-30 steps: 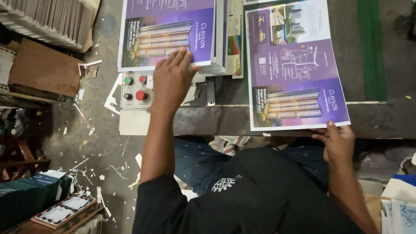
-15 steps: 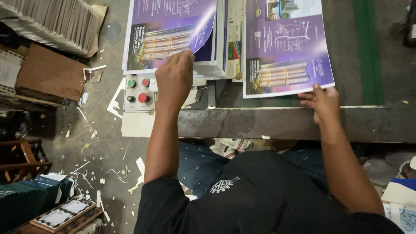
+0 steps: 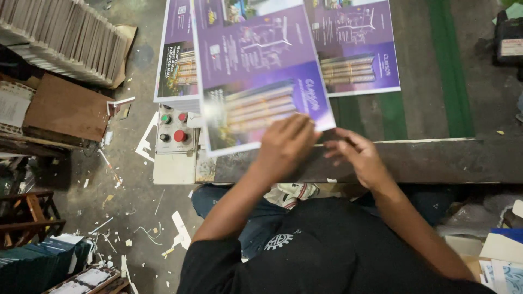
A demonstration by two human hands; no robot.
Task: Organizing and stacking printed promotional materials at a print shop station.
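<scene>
A glossy purple printed sheet (image 3: 256,76) lay tilted toward eleven o'clock, its near edge lifted off the stack.
</scene>
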